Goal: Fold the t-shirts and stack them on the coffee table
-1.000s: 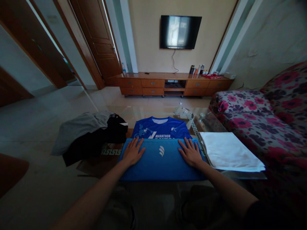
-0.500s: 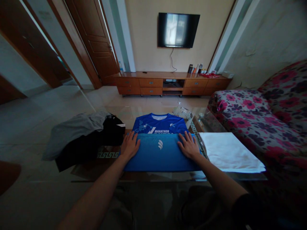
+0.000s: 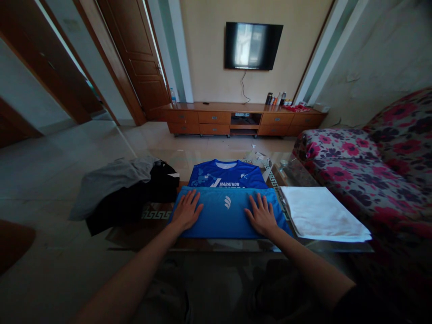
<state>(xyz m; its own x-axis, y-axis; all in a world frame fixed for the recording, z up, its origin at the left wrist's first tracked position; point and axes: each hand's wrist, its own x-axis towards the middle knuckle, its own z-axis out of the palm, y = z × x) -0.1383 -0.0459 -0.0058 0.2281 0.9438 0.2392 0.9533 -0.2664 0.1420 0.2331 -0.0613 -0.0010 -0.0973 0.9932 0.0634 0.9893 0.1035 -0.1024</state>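
A blue T-shirt (image 3: 219, 220) lies on the glass coffee table (image 3: 157, 230), its lower part folded up over the front below the word "MARATHON". The collar points away from me, and a white wing-like mark shows on the folded part. My left hand (image 3: 186, 210) rests flat on the left side of the fold, fingers spread. On the right side, my right hand (image 3: 261, 213) also lies flat with its fingers apart. Neither hand grips the cloth.
Left of the shirt lies a heap of grey and black clothes (image 3: 114, 186). White folded cloth (image 3: 326, 213) is on the table's right. A small glass (image 3: 282, 164) stands farther back. The flowered sofa (image 3: 351, 153) borders the right side; a TV cabinet (image 3: 212, 118) stands beyond.
Both hands have slid inward over the folded part, away from its side edges. The view has shifted slightly. The shirt stays folded the same way.
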